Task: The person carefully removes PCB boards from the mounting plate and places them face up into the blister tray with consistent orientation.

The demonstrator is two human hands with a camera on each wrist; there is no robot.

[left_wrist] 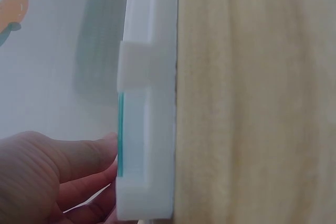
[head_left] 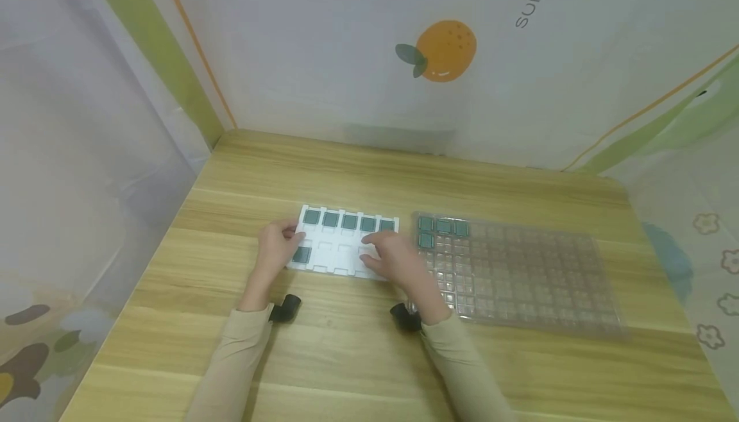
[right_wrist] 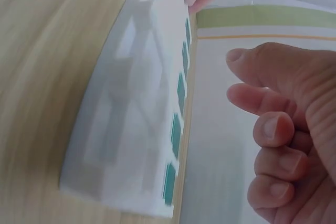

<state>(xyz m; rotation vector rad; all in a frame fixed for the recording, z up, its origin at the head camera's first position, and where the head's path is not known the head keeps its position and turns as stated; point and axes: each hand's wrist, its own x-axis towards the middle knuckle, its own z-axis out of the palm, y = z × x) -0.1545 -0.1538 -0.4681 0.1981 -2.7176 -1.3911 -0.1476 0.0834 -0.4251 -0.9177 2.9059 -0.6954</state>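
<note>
A white tray (head_left: 330, 249) with shallow pockets lies on the table, several green square chips (head_left: 349, 221) along its far row. Another chip (head_left: 301, 254) sits in its near left pocket. At the tray's left end, my left hand (head_left: 274, 249) grips the edge; the left wrist view has the thumb (left_wrist: 89, 156) at the rim beside a chip's teal edge. Over the tray's right part is my right hand (head_left: 395, 258). Its thumb and index finger stand apart with nothing between them, the other fingers (right_wrist: 275, 161) curled in.
Right of the white tray lies a clear plastic tray (head_left: 537, 274) with many small pockets, several green chips (head_left: 426, 224) in its far left corner. Black wrist mounts (head_left: 286, 308) stick out from both wrists. A printed curtain (head_left: 323, 56) hangs behind the wooden table (head_left: 323, 364).
</note>
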